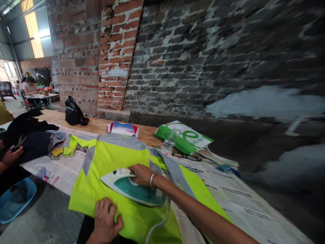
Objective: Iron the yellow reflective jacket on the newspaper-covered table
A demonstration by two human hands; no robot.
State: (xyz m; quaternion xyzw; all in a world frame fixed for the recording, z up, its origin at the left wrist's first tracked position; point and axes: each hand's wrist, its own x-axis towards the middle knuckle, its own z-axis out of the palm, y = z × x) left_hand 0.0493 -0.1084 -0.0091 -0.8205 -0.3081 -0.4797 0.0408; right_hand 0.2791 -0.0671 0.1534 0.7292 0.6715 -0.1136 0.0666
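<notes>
Two hands: right fingers (pixel 135 170) grip the steam iron (pixel 135 189); open left fingers (pixel 106 207) pin the hi-vis shirt (pixel 116 162) against shifting.

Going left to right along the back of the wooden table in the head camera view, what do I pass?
black backpack → folded white and blue cloth → green and white plastic bag → small blue item
</notes>
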